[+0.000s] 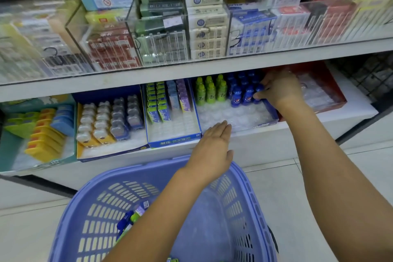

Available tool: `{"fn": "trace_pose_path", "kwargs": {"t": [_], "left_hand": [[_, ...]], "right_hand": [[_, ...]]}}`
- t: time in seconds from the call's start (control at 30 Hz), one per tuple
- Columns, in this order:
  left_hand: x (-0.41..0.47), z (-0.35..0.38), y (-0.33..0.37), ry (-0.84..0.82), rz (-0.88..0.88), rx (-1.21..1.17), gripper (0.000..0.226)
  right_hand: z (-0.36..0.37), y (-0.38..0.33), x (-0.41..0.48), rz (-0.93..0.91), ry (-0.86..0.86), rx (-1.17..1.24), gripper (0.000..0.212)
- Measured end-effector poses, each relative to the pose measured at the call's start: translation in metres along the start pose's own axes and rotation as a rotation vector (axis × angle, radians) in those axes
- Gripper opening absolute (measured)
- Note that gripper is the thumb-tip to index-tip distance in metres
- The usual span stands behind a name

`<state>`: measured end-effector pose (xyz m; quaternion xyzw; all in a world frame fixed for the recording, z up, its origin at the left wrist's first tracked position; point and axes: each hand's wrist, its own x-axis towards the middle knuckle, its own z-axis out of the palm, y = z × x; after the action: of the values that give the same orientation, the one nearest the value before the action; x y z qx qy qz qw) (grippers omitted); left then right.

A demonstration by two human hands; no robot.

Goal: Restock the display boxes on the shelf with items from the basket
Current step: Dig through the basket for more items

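A person restocking a shop's lower shelf (302, 132) reaches the right hand (280, 89) into a blue-walled display box (273, 110), fingers and thumb curled round a blue mini bottle (258, 91) at the right end of the front row. The bottle stands upright beside its blue neighbours (242, 91), which fill the back right of the box next to a block of green bottles (210, 89). It appears to be going into a socket of the clear moulded tray (234, 115), whose front rows lie unfilled, so the stock is being built from the back forward, each colour kept to its own side. The right arm stretches long and nearly straight under the upper shelf (191, 68), wrist bent inward so the fingers meet the bottle from the side. The left hand (212, 151) hangs flat and palm-down over the box's front edge, fingers straight and together, holding nothing; whether it touches the box cannot be told. Its forearm crosses the lavender plastic basket (248, 187) on the floor directly below, a sensible station that keeps each trip short. A few blue and green items (129, 219) lie at the basket's left side, part-hidden by that forearm, so more restocking seems to remain.
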<state>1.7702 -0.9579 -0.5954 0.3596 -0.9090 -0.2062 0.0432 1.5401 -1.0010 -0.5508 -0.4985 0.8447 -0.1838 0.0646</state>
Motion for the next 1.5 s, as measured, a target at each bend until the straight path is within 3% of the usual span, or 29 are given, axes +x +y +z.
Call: {"fn": "trace_pose_path", "kwargs": {"t": [0.2,0.33,0.4,0.5,0.6,0.73,0.83,0.9,1.03,1.17,1.27,1.4,1.5], "left_hand": [[-0.002,-0.01,0.003,-0.029,0.0,-0.097,0.062],[-0.031,-0.027,-0.007,0.211,-0.006,-0.309,0.041],[-0.053,-0.028,-0.024,0.263,-0.081,-0.41,0.026],[-0.086,-0.014,-0.065,0.11,-0.32,-0.43,0.016],[-0.116,0.016,-0.111,-0.123,-0.571,-0.232,0.019],[-0.17,0.061,-0.149,-0.512,-0.67,-0.024,0.025],[-0.205,0.087,-0.162,-0.626,-0.712,0.003,0.027],[-0.217,0.099,-0.167,-0.504,-0.765,-0.027,0.029],[-0.221,0.114,-0.168,-0.168,-1.033,-0.212,0.046],[-0.219,0.128,-0.167,-0.219,-1.086,-0.252,0.045],[-0.217,0.134,-0.17,-0.135,-1.13,-0.292,0.036],[-0.217,0.139,-0.173,0.018,-1.203,-0.495,0.046],[-0.219,0.142,-0.176,0.041,-1.293,-0.606,0.038]], "right_hand": [[-0.004,-0.005,-0.002,0.045,-0.068,-0.122,0.039],[-0.008,-0.014,-0.031,0.004,0.073,0.018,0.039],[-0.009,-0.028,-0.054,-0.074,0.121,0.16,0.027],[-0.001,-0.065,-0.093,-0.194,-0.176,0.228,0.018],[0.04,-0.099,-0.132,-0.35,-0.555,0.11,0.018],[0.127,-0.113,-0.189,-0.449,-0.913,-0.053,0.03],[0.187,-0.112,-0.229,-0.5,-1.04,-0.144,0.046],[0.217,-0.115,-0.25,-0.561,-1.058,-0.117,0.049],[0.257,-0.13,-0.276,-0.612,-1.039,0.061,0.039],[0.283,-0.143,-0.284,-0.595,-0.976,0.16,0.036],[0.3,-0.144,-0.285,-0.684,-0.974,0.164,0.042],[0.313,-0.136,-0.277,-0.731,-0.973,0.168,0.052],[0.321,-0.139,-0.274,-0.707,-1.0,0.191,0.042]]}}
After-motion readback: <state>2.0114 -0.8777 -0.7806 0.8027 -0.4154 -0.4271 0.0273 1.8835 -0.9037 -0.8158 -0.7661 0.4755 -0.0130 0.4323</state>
